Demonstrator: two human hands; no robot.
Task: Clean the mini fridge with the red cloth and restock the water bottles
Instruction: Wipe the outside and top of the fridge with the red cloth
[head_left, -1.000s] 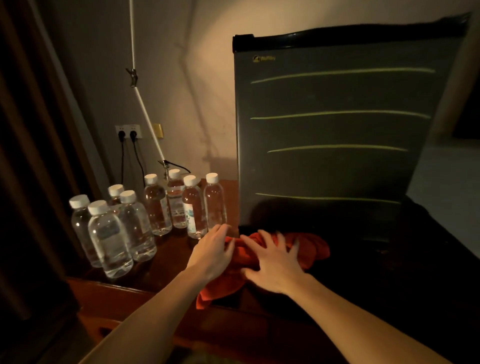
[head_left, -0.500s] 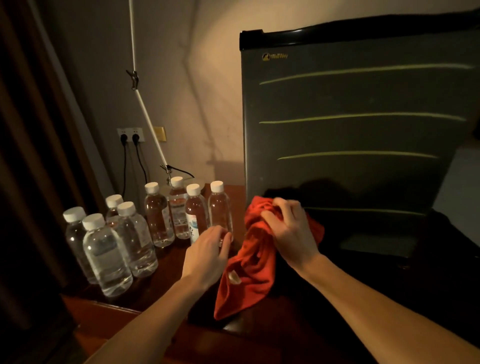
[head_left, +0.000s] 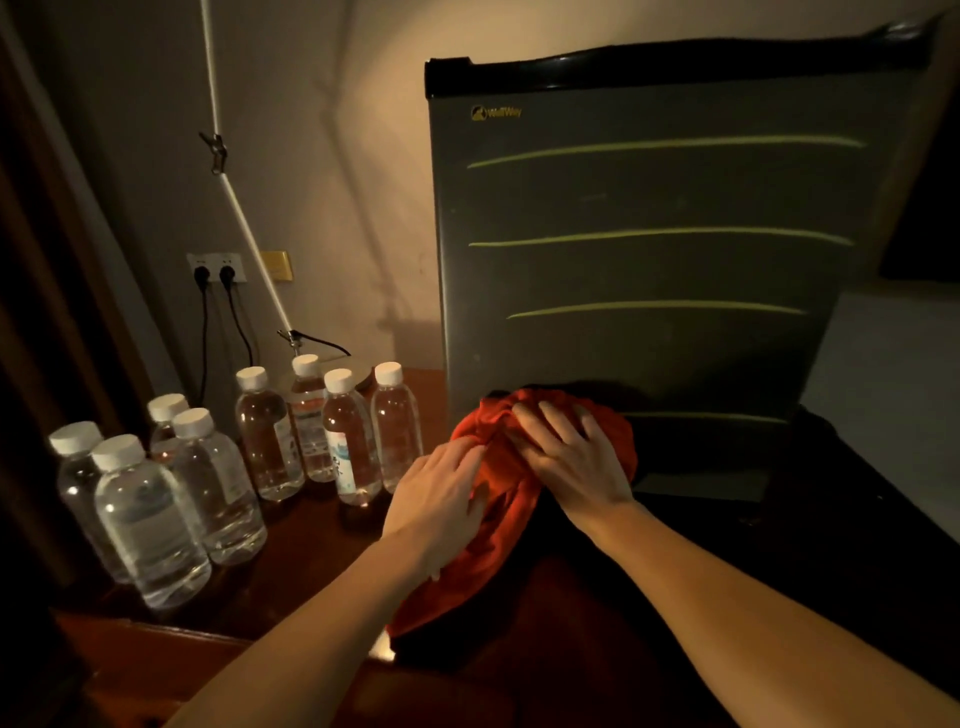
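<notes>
The dark mini fridge (head_left: 649, 260) stands with its door closed, pale stripes across the front. A bunched red cloth (head_left: 498, 551) hangs in front of the door's lower left corner. My right hand (head_left: 569, 460) grips the top of the bunch with fingers curled over it, close to the door. The fingers of my left hand (head_left: 441, 496) lie against the cloth's left side. Several clear water bottles with white caps stand left of the fridge: a near group (head_left: 150, 519) and a back row (head_left: 343, 431).
Everything stands on a dark wooden table (head_left: 291, 561), whose front edge runs along the lower left. A wall socket (head_left: 215, 267) with two plugs and a slanting white pole (head_left: 244, 218) are behind the bottles. A dark curtain fills the far left.
The cloth came up off the table in my right hand and now sits bunched lower by the door's bottom. My left hand moved in from beside the bottles onto the cloth.
</notes>
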